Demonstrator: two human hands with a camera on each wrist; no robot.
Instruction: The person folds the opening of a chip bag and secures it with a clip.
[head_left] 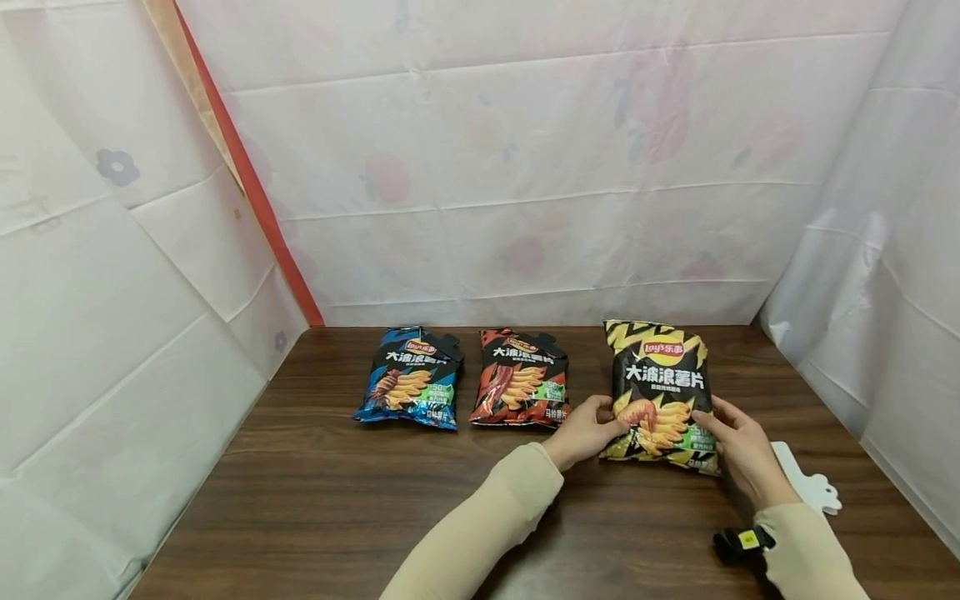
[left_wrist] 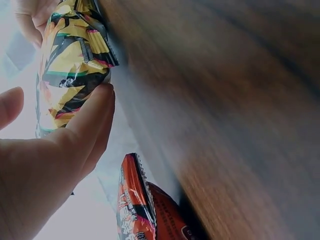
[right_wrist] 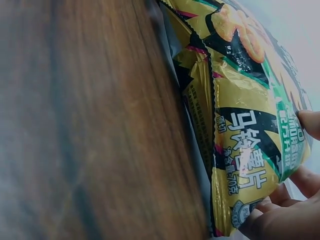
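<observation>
A yellow and black bag of potato chips (head_left: 660,392) is held between both hands at the right part of the table, its printed front facing up. My left hand (head_left: 587,431) grips its lower left side, thumb on the front and fingers at the side. On the opposite side, my right hand (head_left: 742,446) grips the lower right edge, with the thumb over the front. The right wrist view shows the bag's crimped bottom seam (right_wrist: 215,150) close to the wood; whether it touches there I cannot tell.
To the left lie a red chip bag (head_left: 521,379) and a blue chip bag (head_left: 411,379), side by side, each with a dark notched top corner. A white flat object (head_left: 806,479) lies partly behind the right wrist. White sheets (head_left: 525,167) wall in the brown table (head_left: 315,500).
</observation>
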